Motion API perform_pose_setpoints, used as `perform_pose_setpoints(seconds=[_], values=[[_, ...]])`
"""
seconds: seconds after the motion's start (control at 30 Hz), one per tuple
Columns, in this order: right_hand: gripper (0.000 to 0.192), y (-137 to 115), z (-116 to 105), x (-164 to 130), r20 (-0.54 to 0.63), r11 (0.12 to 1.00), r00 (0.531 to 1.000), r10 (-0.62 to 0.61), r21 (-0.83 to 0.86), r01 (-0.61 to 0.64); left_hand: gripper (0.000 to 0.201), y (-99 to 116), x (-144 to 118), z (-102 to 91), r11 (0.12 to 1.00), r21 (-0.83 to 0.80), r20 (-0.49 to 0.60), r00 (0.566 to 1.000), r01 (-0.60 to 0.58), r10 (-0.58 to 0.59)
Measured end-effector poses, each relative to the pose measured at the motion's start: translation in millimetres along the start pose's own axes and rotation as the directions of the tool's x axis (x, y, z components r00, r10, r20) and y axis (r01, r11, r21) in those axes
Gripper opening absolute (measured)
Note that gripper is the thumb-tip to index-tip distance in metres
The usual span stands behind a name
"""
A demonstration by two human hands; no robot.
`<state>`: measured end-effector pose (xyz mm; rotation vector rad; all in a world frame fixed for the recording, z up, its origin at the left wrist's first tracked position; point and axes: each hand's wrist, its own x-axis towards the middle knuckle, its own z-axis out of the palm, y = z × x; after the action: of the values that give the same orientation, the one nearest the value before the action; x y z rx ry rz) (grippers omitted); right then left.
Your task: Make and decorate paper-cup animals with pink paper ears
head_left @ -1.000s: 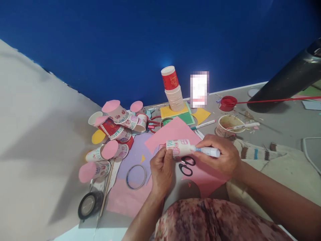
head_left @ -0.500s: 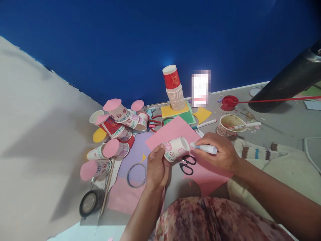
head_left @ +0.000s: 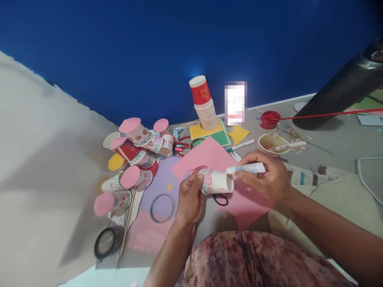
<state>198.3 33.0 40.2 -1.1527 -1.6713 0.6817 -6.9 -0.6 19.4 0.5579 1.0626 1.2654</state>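
My left hand (head_left: pixel 189 196) grips a small decorated paper cup (head_left: pixel 217 181), held on its side with the open mouth to the right. In my right hand (head_left: pixel 266 177) is a white glue tube (head_left: pixel 247 168), its nozzle touching the upper rim of the cup. Both hands hover over a pink paper sheet (head_left: pixel 209 157). Black scissors (head_left: pixel 220 199) lie under the cup, mostly hidden by it.
A heap of decorated cups with pink paper lids (head_left: pixel 134 147) lies at the left. A stack of red and white cups (head_left: pixel 205 105) stands by the blue wall. Tape rolls (head_left: pixel 161 208), (head_left: pixel 105 242), a paint-stained cup with a marker (head_left: pixel 271 142) and a red lid (head_left: pixel 269 118) lie around.
My left hand has turned the cup so its mouth faces right. My right hand raised the glue tube from the mouth's edge to the cup's upper rim.
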Motion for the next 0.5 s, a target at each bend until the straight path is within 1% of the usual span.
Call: perform_pose_setpoints(seconds=[0.07, 0.13, 0.23, 0.3, 0.37, 0.43, 0.5], values=[[0.011, -0.5, -1.0, 1.9, -0.024, 1.000, 1.000, 0.013, 0.003, -0.013, 0.040, 0.5, 0.5, 0.0, 1.000, -0.018, 0.003, 1.000, 0.017, -0.017], [0.011, -0.5, -1.3, 2.1, -0.015, 1.000, 1.000, 0.009, 0.018, -0.009, 0.039, 0.2, 1.3, -0.6, 0.998, -0.040, 0.004, 0.999, 0.044, -0.044], [0.012, -0.3, -1.1, -0.3, 0.060, 0.998, 0.998, -0.024, 0.063, 0.020, 0.038, -1.3, 3.1, -1.5, 0.994, -0.076, 0.011, 0.997, 0.073, -0.073], [0.012, -0.5, -0.6, -2.6, 0.146, 0.991, 0.986, -0.083, 0.117, 0.066, 0.037, -2.4, 4.3, -1.7, 0.991, -0.101, 0.021, 0.996, 0.084, -0.083], [0.012, -0.8, 0.4, -4.6, 0.200, 0.975, 0.965, -0.167, 0.181, 0.131, 0.035, -3.1, 5.3, -1.9, 0.987, -0.118, 0.037, 0.994, 0.109, -0.106], [0.011, -1.1, 1.5, -5.8, 0.195, 0.955, 0.952, -0.236, 0.227, 0.190, 0.033, -3.7, 5.8, -2.4, 0.983, -0.118, 0.055, 0.989, 0.143, -0.138], [0.010, -1.2, 2.2, -6.4, 0.152, 0.943, 0.951, -0.268, 0.244, 0.226, 0.033, -4.2, 5.8, -3.2, 0.978, -0.101, 0.078, 0.982, 0.180, -0.172]])
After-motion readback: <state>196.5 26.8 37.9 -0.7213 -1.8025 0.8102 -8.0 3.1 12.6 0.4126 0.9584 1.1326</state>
